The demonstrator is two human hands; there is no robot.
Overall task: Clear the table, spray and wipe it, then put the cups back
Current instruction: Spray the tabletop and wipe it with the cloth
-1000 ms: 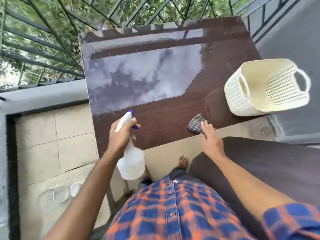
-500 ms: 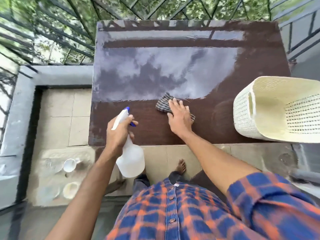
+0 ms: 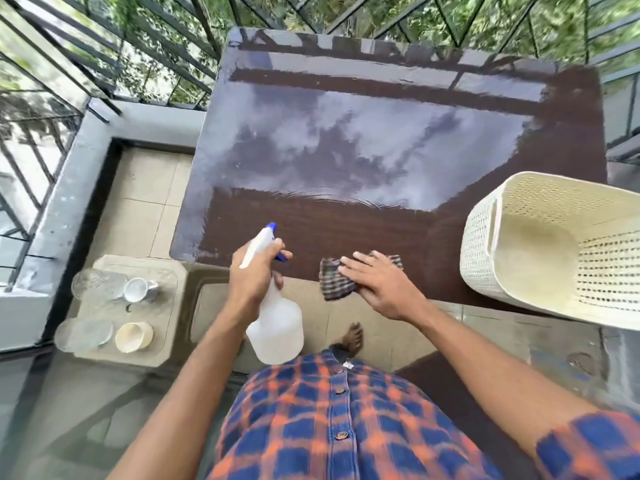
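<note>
The dark brown table (image 3: 363, 226) has a glossy top that reflects the sky. My left hand (image 3: 251, 275) grips a white spray bottle (image 3: 275, 323) with a blue nozzle, held just off the table's near edge. My right hand (image 3: 377, 280) presses flat, fingers straight, on a checked cloth (image 3: 334, 282) at the near edge of the table. A white cup (image 3: 136, 289) and a cream cup (image 3: 133, 337) stand on a low beige stool (image 3: 166, 337) to the left, beside clear glass pieces (image 3: 97, 282).
A cream woven basket (image 3: 485, 265) sits empty on the table's right near corner. Metal railing (image 3: 104, 64) with greenery behind runs along the far and left sides. A low grey ledge (image 3: 72, 188) borders the tiled floor (image 3: 138, 209). My bare foot (image 3: 351, 337) shows below the table edge.
My right hand slid the cloth out toward the table's middle, then back to the near edge. The left hand kept hold of the spray bottle. The camera view shifted left.
</note>
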